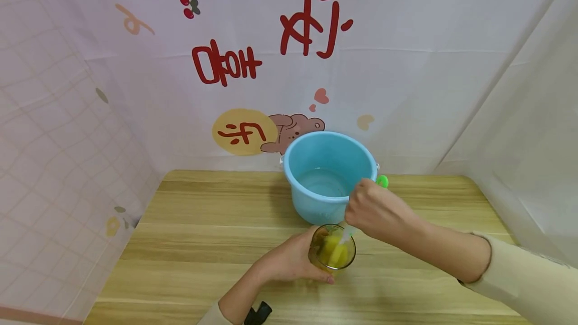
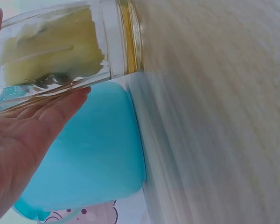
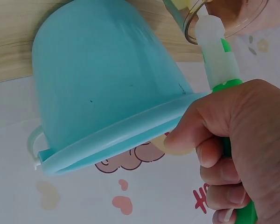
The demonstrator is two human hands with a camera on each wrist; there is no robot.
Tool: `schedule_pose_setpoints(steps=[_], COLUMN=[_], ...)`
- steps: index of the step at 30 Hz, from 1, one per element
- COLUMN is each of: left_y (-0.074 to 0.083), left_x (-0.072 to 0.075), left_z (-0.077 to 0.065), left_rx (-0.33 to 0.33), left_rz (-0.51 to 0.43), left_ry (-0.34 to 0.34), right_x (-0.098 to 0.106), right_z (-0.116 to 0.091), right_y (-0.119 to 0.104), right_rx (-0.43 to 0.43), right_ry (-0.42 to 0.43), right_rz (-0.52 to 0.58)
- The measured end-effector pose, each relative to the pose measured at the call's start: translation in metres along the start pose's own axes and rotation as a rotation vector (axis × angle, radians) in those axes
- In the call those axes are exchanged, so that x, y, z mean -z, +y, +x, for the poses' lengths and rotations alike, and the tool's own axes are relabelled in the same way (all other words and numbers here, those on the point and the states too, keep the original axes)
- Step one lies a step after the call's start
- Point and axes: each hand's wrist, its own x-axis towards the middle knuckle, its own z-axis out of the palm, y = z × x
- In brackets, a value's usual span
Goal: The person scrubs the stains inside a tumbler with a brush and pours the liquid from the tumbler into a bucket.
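Observation:
My left hand (image 1: 291,259) holds a clear drinking glass (image 2: 116,39) from its left side, thumb in front and fingers behind. In the head view the glass stands mouth up; its base sits right at the tabletop in the left wrist view. My right hand (image 1: 381,210) grips the green and white handle (image 3: 218,49) of a bottle brush, fingers curled round it. A green handle end (image 1: 382,181) pokes out above that fist. Down inside the glass is the brush's yellow sponge head (image 1: 333,250), blurred in the head view.
A light blue bucket (image 1: 316,208) with some water in the bottom stands just behind the glass, beside my right hand. The wooden table (image 1: 203,234) meets a printed white curtain (image 1: 406,89) at the back. A black strap (image 1: 258,313) shows by my left wrist.

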Motion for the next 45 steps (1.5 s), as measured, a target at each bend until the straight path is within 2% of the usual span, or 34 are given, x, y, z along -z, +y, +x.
schedule_pose_setpoints(steps=[9,24,32,40,45], left_y=[-0.001,0.002,0.002,0.001,0.001], left_x=[0.0,0.001,0.002,0.003,0.002], left_z=[0.001,0.0,-0.001,0.0,0.0], left_rx=[-0.042,-0.015,-0.019,-0.059,-0.048], left_rz=[0.003,0.001,-0.009,-0.066,-0.057], left_ry=[0.006,0.021,0.016,-0.022,-0.01], right_x=[0.012,0.036,0.037,0.029,0.022], right_z=[-0.008,-0.002,0.007,0.014,0.015], right_y=[0.003,0.005,0.006,0.01,0.013], right_rx=[-0.004,0.017,0.022,0.002,-0.007], right_ry=[0.01,0.08,0.078,0.052,0.02], right_rz=[-0.005,-0.052,-0.044,-0.027,-0.015])
